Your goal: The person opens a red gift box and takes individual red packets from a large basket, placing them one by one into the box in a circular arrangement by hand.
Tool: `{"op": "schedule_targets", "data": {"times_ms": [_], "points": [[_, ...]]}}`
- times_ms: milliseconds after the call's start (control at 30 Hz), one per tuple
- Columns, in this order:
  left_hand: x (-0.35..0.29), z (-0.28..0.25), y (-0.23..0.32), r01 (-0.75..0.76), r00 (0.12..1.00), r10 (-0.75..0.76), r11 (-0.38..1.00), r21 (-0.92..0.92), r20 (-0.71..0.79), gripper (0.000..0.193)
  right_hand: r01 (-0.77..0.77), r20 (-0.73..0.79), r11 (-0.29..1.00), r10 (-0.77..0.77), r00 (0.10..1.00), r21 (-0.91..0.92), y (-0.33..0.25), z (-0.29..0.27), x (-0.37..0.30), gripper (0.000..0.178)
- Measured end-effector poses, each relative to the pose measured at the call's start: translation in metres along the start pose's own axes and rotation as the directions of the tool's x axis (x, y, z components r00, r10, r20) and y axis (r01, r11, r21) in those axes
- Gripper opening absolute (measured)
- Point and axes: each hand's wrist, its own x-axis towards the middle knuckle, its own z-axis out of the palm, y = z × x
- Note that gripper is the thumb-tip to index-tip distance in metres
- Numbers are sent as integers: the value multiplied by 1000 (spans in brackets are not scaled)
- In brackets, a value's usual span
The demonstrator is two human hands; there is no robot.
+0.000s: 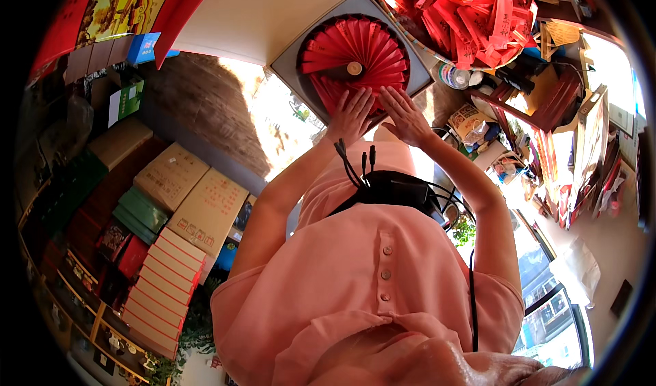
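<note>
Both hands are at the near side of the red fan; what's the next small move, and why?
I'd probably pat the near edge of the red strips gently inward with the left hand and right hand: both lie over that edge, palms down, and the strips spread around the round core.

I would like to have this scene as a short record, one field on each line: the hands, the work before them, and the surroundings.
Left hand: open, fingers spread over the ring's near edge
Right hand: open, beside the left hand, also at the near edge
Contact: touch with the paper is hard to confirm
Work: ring of red paper strips, fanned around a pale round disc
Under it: grey square board
Beyond, right: loose pile of red packets
Left side: cardboard boxes
</note>
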Motion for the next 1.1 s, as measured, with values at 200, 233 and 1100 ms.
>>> {"op": "schedule_targets", "data": {"times_ms": [200,233,1100], "points": [[4,-3,-2,25,1000,-25,999,-36,13,74,-26,133,996,36,991,-80,4,9,1,84],[6,-2,-2,29,1000,-29,999,-37,9,75,-16,128,997,25,991,-76,2,9,1,84],[-12,-21,9,282,936,-314,939,-194,-159,67,-513,-727,808,533,432,288,174,-89,-29,43]]}}
